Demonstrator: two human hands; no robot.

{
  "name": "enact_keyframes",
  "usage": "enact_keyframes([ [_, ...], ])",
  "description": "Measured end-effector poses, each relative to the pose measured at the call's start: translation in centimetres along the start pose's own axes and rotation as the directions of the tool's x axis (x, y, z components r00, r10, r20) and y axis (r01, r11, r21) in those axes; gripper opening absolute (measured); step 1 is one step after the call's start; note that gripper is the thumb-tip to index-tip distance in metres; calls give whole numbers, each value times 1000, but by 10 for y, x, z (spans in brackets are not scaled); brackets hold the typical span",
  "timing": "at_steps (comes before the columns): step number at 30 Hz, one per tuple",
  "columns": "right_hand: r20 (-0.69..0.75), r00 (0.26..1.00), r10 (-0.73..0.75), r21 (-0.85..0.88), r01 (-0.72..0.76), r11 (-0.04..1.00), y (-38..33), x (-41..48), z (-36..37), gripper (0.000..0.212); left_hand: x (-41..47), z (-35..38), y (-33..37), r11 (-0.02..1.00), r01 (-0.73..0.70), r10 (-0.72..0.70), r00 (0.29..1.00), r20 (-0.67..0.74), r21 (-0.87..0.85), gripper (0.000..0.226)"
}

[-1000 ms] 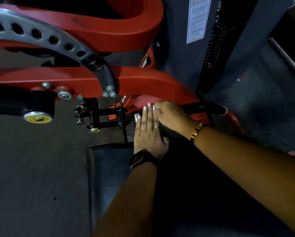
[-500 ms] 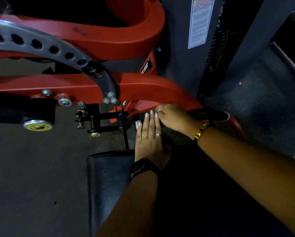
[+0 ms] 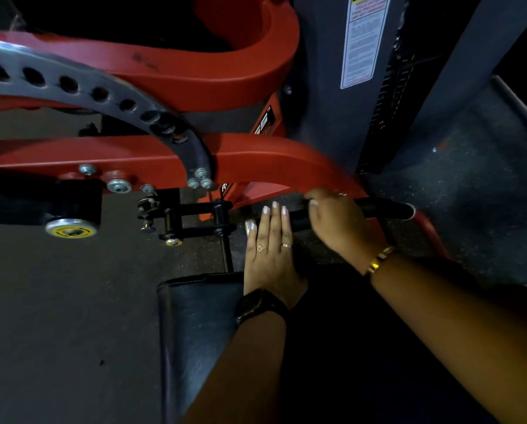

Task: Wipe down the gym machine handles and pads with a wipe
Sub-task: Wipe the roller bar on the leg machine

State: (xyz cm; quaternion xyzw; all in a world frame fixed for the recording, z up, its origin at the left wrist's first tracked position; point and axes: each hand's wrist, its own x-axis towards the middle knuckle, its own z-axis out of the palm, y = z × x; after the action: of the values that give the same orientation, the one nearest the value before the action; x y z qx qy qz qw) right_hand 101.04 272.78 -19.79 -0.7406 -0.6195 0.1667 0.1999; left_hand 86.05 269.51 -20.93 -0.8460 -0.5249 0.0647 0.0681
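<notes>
The black handle (image 3: 387,209) sticks out level from the low end of the red frame (image 3: 256,154), close to the floor (image 3: 57,301). The right hand (image 3: 338,224) is curled round its middle, so only the two ends of the bar show. The left hand (image 3: 271,261) lies flat, fingers straight and together, its heel at the top edge of the black pad (image 3: 201,301) and its fingertips reaching the handle's near end; it holds nothing that I can see.

I cannot make out a wipe anywhere. If there is one, it would be tucked under the right palm against the bar. From where I stand this looks like the handle being rubbed, so the job seems to be underway. The pad shows no streaks or wet sheen in this dim light, so I cannot say whether it has been done. The grey holed plate (image 3: 72,84) sits higher up the machine, well apart from both hands.
</notes>
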Motion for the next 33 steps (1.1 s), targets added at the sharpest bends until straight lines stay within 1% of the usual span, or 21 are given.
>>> enact_keyframes([
  [2, -42, 995, -92, 73, 94, 993, -23, -10, 9, 34, 0, 2, -1, 1000, -6, 6, 1000, 16, 30, 97],
  [4, -97, 979, -178, 108, 188, 976, -29, -25, 14, 42, 0, 3, -1, 999, -5, 4, 1000, 12, 34, 96],
  [6, -141, 958, -249, 76, 261, 962, -14, -35, 18, 46, -1, 3, 0, 999, -3, 3, 1000, -2, 41, 99],
  [8, -151, 950, -275, 66, 287, 956, 14, -40, 17, 51, -1, 2, 1, 999, 5, -4, 1000, -10, 50, 99],
  [10, -195, 955, -222, 19, 230, 973, 43, -42, 13, 50, -1, -1, 3, 1000, 16, -16, 1000, -16, 20, 94],
  [12, -211, 972, -99, -44, 91, 995, 61, -37, 7, 42, -1, -2, 3, 1000, 22, -22, 1000, -4, -9, 92],
  [14, -176, 982, 65, -4, -67, 998, 58, -23, 3, 31, -1, -1, 4, 999, 24, -24, 1000, -7, -20, 92],
  [15, -174, 979, 109, 22, -106, 994, 48, -17, 3, 27, -1, -1, 3, 1000, 28, -28, 1000, -4, -11, 92],
  [16, -188, 976, 113, 42, -107, 993, 34, -14, 4, 23, -1, 0, 3, 999, 29, -29, 1000, 4, 14, 93],
  [17, -223, 972, 70, 34, -65, 997, 20, -16, 9, 21, -2, 0, 2, 999, 27, -28, 1000, 13, 47, 95],
  [18, -259, 966, -16, 5, 18, 1000, 4, -23, 17, 22, -2, 0, 2, 997, 20, -21, 1000, 17, 71, 97],
  [20, -288, 941, -177, -29, 176, 984, -20, -44, 35, 31, -2, 2, 0, 998, -2, 2, 1000, 12, 64, 97],
  [21, -273, 939, -210, -8, 217, 976, -22, -55, 41, 36, -2, 2, 0, 998, -13, 13, 1000, 4, 59, 96],
  [23, -236, 938, -252, -12, 257, 966, -5, -69, 46, 44, -2, 1, 1, 999, -6, 7, 1000, -11, 48, 96],
  [25, -218, 941, -258, -77, 247, 966, 25, -77, 42, 51, -1, -1, 3, 1000, 15, -15, 1000, -27, 14, 92],
  [27, -246, 949, -197, -119, 172, 978, 52, -78, 36, 55, -1, -3, 3, 1000, 22, -23, 1000, -15, -16, 89],
  [28, -265, 956, -126, -115, 98, 988, 61, -73, 32, 57, 0, -4, 3, 1000, 21, -21, 1000, -7, -18, 89],
  [30, -305, 952, 38, -27, -48, 998, 64, -56, 27, 53, 0, -4, 3, 1000, 22, -22, 1000, 9, -13, 91],
  [31, -329, 941, 82, 11, -83, 996, 58, -47, 26, 50, -1, -4, 3, 1000, 21, -21, 1000, 14, -18, 92],
  [32, -335, 937, 93, 33, -87, 996, 47, -40, 27, 49, -1, -3, 2, 1000, 18, -18, 1000, 17, -20, 92],
  [33, -340, 938, 59, 20, -55, 998, 34, -36, 30, 48, -1, -3, 2, 1000, 12, -12, 1000, 16, -12, 93],
])
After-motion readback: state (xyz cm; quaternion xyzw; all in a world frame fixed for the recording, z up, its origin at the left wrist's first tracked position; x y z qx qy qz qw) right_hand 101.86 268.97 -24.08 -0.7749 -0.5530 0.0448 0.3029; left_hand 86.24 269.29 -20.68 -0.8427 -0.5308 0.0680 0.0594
